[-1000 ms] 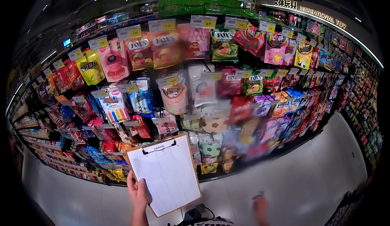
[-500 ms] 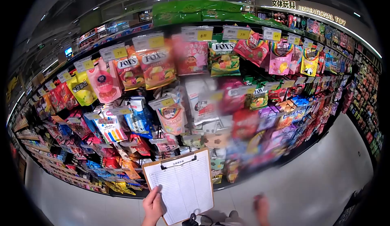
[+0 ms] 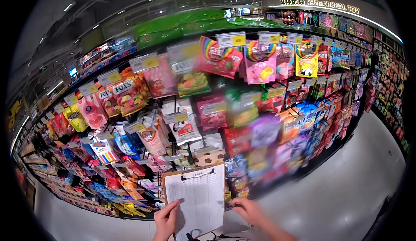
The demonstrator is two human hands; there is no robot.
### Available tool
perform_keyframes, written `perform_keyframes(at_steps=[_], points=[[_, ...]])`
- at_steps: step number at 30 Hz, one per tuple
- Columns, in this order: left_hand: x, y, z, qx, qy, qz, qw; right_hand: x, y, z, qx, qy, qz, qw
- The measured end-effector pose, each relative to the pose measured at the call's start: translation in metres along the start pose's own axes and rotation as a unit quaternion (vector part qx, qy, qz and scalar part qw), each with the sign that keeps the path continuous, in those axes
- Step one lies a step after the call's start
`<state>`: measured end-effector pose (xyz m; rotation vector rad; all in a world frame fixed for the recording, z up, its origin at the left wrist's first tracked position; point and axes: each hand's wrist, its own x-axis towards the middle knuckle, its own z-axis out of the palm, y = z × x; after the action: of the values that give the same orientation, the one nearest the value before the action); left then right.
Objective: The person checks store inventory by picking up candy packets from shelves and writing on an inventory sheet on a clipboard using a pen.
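A clipboard [image 3: 167,184] with a printed table sheet [image 3: 196,202] under its dark clip is upright in front of me at the bottom centre. My left hand [image 3: 165,220] is closed on its left edge, thumb lying over the paper. Just off the right edge of the board is my right hand [image 3: 250,211], its fingers pinched together. A small dark bit shows at those fingertips, too little to name. Whether the right fingers touch the board cannot be made out.
A long rack of hanging candy bags runs across the view, among them a red bag [image 3: 221,59] and a yellow bag [image 3: 306,61]. Price tags [image 3: 231,40] stick out from the hooks. Green packages [image 3: 186,24] lie on top. Grey floor [image 3: 325,197] extends at right.
My view has shifted to the right along the rack and nearer to it. My right hand has risen from the lower right to beside the clipboard. The left hand keeps its hold.
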<state>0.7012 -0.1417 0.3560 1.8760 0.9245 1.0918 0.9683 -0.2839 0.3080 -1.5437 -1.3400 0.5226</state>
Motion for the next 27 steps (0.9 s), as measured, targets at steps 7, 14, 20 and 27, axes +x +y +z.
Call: perform_keyframes(at_steps=[7, 14, 20, 27], points=[[0.028, 0.051, 0.106, 0.042, -0.095, 0.003, 0.995, 0.014, 0.014, -0.094, -0.090, -0.039, -0.123, 0.988], [0.038, 0.094, 0.193, 0.091, -0.195, -0.036, 0.976, 0.021, 0.049, -0.153, -0.158, -0.010, -0.170, 0.973], [0.040, 0.125, 0.238, 0.145, -0.229, -0.014, 0.962, 0.028, 0.060, -0.184, -0.181, -0.039, -0.181, 0.966], [0.042, 0.118, 0.265, 0.134, -0.273, 0.012, 0.953, 0.029, 0.077, -0.202, -0.225, -0.055, -0.194, 0.953]])
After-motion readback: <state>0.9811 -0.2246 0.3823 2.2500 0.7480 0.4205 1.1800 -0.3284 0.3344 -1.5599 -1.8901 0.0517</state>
